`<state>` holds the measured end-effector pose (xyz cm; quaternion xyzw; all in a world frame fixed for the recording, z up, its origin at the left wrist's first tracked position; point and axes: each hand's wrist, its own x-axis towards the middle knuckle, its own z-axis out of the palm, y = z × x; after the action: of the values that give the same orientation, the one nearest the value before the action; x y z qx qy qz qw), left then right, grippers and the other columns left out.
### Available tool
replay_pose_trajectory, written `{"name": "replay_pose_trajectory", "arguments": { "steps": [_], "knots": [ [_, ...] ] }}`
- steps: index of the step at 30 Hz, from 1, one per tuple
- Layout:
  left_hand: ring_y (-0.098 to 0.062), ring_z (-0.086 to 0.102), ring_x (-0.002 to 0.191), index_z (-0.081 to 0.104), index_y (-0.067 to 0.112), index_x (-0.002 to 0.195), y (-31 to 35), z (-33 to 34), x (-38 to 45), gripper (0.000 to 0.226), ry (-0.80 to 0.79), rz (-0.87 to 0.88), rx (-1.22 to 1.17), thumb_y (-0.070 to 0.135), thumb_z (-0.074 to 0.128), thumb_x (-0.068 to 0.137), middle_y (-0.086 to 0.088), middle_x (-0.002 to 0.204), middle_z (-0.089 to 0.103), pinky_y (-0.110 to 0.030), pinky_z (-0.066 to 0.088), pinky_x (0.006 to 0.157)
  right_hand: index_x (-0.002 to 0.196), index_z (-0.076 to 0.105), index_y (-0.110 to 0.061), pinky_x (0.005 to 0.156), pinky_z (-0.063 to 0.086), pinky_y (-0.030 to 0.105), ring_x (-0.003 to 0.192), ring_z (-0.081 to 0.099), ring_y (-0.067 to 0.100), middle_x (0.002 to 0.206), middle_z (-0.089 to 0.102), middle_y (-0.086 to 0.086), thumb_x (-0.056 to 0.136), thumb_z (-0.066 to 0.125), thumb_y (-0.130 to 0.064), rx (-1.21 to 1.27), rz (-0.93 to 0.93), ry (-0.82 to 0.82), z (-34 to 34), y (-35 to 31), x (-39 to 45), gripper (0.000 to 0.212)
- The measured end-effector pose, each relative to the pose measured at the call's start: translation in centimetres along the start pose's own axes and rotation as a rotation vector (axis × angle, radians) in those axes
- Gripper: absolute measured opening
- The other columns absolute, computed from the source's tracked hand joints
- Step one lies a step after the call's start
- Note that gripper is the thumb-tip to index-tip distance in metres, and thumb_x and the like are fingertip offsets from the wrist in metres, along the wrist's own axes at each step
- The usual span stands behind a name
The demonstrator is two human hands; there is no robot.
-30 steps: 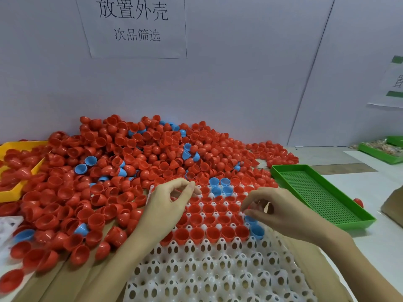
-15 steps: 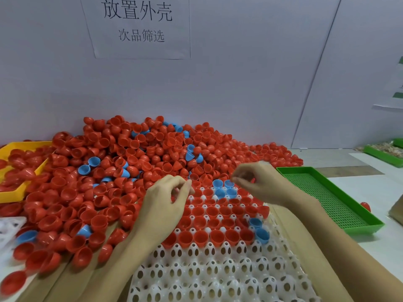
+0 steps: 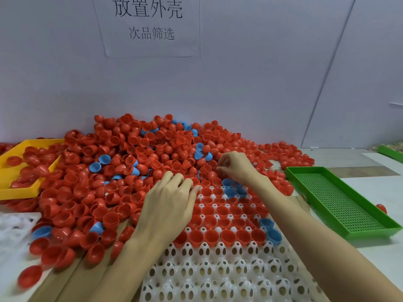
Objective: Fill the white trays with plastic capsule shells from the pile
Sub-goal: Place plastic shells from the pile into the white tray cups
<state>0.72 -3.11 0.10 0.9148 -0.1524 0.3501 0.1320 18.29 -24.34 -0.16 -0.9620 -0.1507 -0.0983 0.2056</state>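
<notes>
A big pile of red capsule shells (image 3: 130, 162), with a few blue ones mixed in, lies against the back wall. In front of it sits a white tray (image 3: 218, 271) with holes; its far rows hold red shells (image 3: 218, 214) and a few blue shells (image 3: 231, 189), while the near rows are bare. My left hand (image 3: 172, 203) rests with fairly straight fingers on the shells at the tray's far left edge. My right hand (image 3: 236, 167) is at the pile just beyond the tray, fingers curled, fingertips pinching a red shell.
A green perforated tray (image 3: 340, 205) stands right of the white tray, with one red shell (image 3: 381, 208) beside it. A yellow tray (image 3: 15, 190) holding red shells sits far left, another white tray (image 3: 13, 227) below it. Brown cardboard (image 3: 65, 284) lies underneath.
My right hand moved from the tray's right side up to the pile behind it. My left hand slid forward a little, and its fingers went from pinched to flat.
</notes>
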Motion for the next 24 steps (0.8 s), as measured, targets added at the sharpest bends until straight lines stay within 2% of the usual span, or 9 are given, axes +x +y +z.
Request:
{"name": "replay_pose_trajectory", "arguments": {
  "steps": [2,6,9,12,14,16,20,22,24],
  "knots": [
    [-0.016,0.053,0.077,0.07,0.013,0.082,0.0,0.0,0.0,0.027,-0.006,0.0,-0.007,0.029,0.059,0.101,0.004,0.075,0.058,-0.032,0.055,0.065,0.107,0.079,-0.008,0.084,0.06,0.029,0.093,0.074,0.02,0.104,0.079,0.01,0.098,0.073,-0.012,0.025,0.016,0.048,-0.6,0.2,-0.4,0.011],
    [-0.012,0.053,0.081,0.07,0.015,0.089,0.1,-0.2,0.0,0.02,-0.034,-0.022,-0.064,0.029,0.062,0.101,0.007,0.081,0.058,-0.025,0.053,0.065,0.104,0.079,-0.012,0.084,0.063,0.028,0.084,0.071,0.01,0.099,0.079,0.005,0.098,0.072,-0.011,0.137,-0.005,0.125,-3.0,0.3,-2.6,0.01],
    [-0.005,0.056,0.092,0.065,0.023,0.115,0.4,0.0,0.0,0.019,-0.07,-0.059,-0.218,0.035,0.06,0.101,0.013,0.099,0.057,-0.023,0.055,0.074,0.104,0.079,-0.014,0.087,0.064,0.032,0.085,0.073,0.008,0.097,0.078,-0.004,0.098,0.074,-0.015,0.294,-0.094,0.057,-4.9,-0.1,-5.6,0.008],
    [0.002,0.061,0.106,0.049,0.038,0.136,1.2,0.3,-0.1,0.042,-0.116,-0.162,-0.532,0.04,0.067,0.098,0.023,0.12,0.055,-0.021,0.054,0.087,0.103,0.079,-0.018,0.084,0.064,0.032,0.087,0.075,0.016,0.094,0.079,-0.003,0.099,0.074,-0.018,0.462,-0.157,-0.067,-6.2,-0.9,-9.2,0.007],
    [0.004,0.064,0.111,0.05,0.04,0.135,2.0,0.4,-0.1,0.045,-0.135,-0.222,-0.732,0.035,0.072,0.096,0.022,0.124,0.06,-0.015,0.054,0.087,0.104,0.079,-0.018,0.08,0.062,0.028,0.086,0.075,0.018,0.096,0.079,0.001,0.099,0.074,-0.019,0.561,-0.179,-0.141,-6.6,-1.5,-11.6,0.007],
    [0.002,0.068,0.107,0.061,0.036,0.124,2.8,0.5,-0.2,0.033,-0.146,-0.267,-0.877,0.028,0.075,0.095,0.019,0.114,0.07,-0.012,0.053,0.087,0.106,0.078,-0.017,0.077,0.059,0.024,0.084,0.075,0.015,0.094,0.079,0.002,0.099,0.075,-0.018,0.67,-0.18,-0.195,-6.7,-2.0,-13.5,0.007],
    [-0.012,0.077,0.091,0.074,0.025,0.113,3.5,0.5,-0.3,0.017,-0.231,-0.403,-1.15,0.02,0.071,0.098,0.008,0.103,0.078,-0.018,0.057,0.083,0.109,0.069,-0.013,0.069,0.057,0.022,0.073,0.075,0.021,0.082,0.079,0.012,0.1,0.074,-0.023,0.801,-0.149,-0.238,-6.7,-2.4,-15.4,0.015],
    [-0.015,0.076,0.087,0.077,0.024,0.113,3.5,0.6,-0.3,0.017,-0.305,-0.493,-1.223,0.024,0.065,0.102,0.001,0.102,0.079,-0.021,0.058,0.08,0.108,0.068,-0.011,0.059,0.052,0.018,0.061,0.07,0.018,0.075,0.077,0.013,0.102,0.071,-0.026,0.824,-0.135,-0.223,-6.8,-2.4,-15.7,0.018],
    [-0.02,0.072,0.08,0.079,0.018,0.11,3.3,0.8,-0.2,0.021,-0.41,-0.606,-1.392,0.028,0.062,0.102,-0.009,0.098,0.078,-0.025,0.057,0.073,0.106,0.07,-0.011,0.057,0.05,0.018,0.058,0.065,0.017,0.073,0.074,0.013,0.104,0.068,-0.026,0.869,-0.117,-0.164,-6.8,-2.3,-15.9,0.016]
  ]
}}
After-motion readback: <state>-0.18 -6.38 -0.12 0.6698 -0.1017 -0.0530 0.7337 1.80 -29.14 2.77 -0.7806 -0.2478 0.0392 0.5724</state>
